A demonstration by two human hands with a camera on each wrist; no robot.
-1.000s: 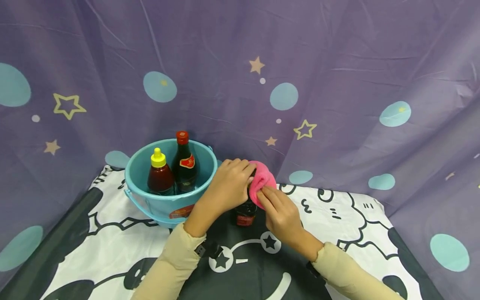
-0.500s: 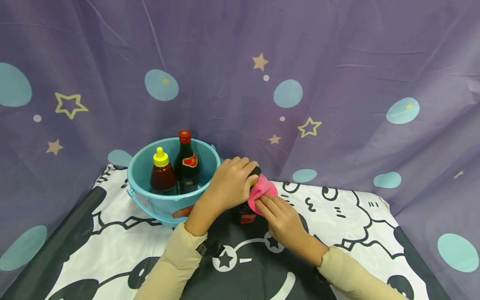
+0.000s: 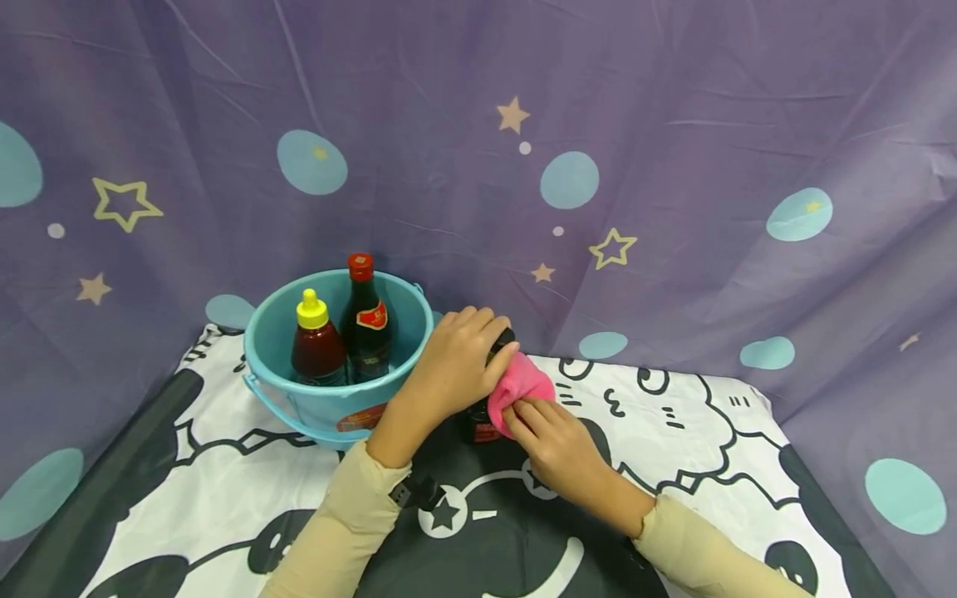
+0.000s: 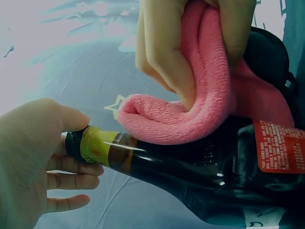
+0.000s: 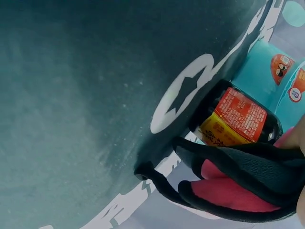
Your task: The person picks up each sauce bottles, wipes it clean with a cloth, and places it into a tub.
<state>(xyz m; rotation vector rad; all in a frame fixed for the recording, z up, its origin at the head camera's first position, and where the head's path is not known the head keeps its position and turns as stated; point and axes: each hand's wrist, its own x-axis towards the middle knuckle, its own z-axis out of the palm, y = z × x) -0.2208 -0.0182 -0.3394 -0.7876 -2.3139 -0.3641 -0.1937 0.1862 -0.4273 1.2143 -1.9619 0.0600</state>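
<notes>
My left hand [image 3: 462, 365] grips a dark glass sauce bottle [image 4: 190, 179] by its black cap, thumb on one side and fingers on the other. A yellow band circles the neck just below the cap, and a red label with white print is on the body. The bottle stands on the cloth-covered table, its lower part visible in the right wrist view. My right hand [image 3: 557, 444] pinches a folded pink cloth [image 4: 209, 114] against the bottle's neck and shoulder. The cloth's dark, black-edged side [image 5: 252, 167] hangs beside the bottle.
A light blue bucket [image 3: 287, 407] stands left of my left hand. Inside it are a brown-red bottle [image 3: 317, 353] with a yellow nozzle cap and a dark bottle [image 3: 366, 324] with a red cap. A purple patterned curtain [image 3: 449, 124] hangs behind the table.
The pink cloth and my right hand have moved down the bottle from its top, uncovering the black cap. My left hand keeps its hold at the cap.
</notes>
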